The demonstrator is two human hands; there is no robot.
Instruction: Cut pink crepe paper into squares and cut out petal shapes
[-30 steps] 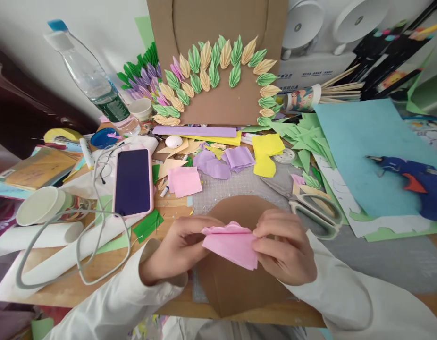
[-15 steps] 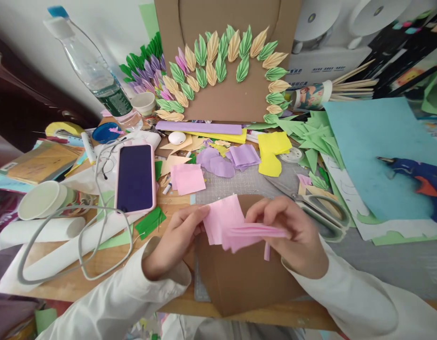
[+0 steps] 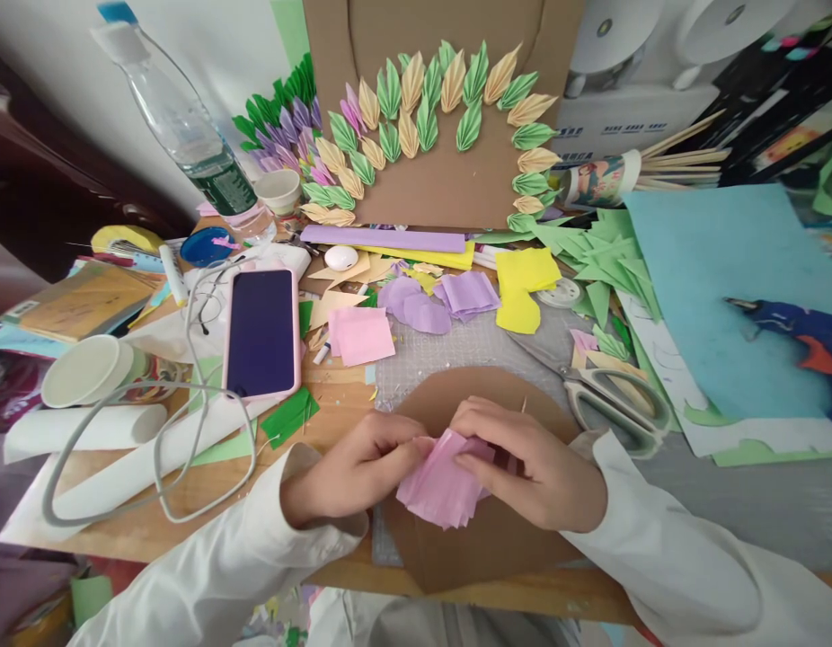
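Pink crepe paper [image 3: 438, 490] in several gathered layers hangs between my two hands. My left hand [image 3: 368, 463] pinches its upper left edge between thumb and fingers. On its right side my right hand [image 3: 524, 463] grips it, thumb in front and fingers behind. Beneath both hands lies a piece of brown cardboard [image 3: 449, 557] on a grey cutting mat [image 3: 416, 358]. A stack of pink paper squares [image 3: 362, 336] rests just beyond my left hand. Scissors [image 3: 615, 391] with grey handles lie past my right hand.
Purple paper pieces [image 3: 416, 305] and yellow paper [image 3: 518, 288] lie behind the hands. A phone [image 3: 262, 334], a looped cable [image 3: 112, 519] and a paper cup [image 3: 85, 373] stand left. Blue paper [image 3: 719, 270] bears a glue gun [image 3: 793, 328]. A leaf-trimmed cardboard panel [image 3: 436, 193] leans at the back.
Both hands have come closer together. The flat pink square and the folded pink strip are now gathered into one layered bunch, its edges pointing down. The view has shifted slightly.
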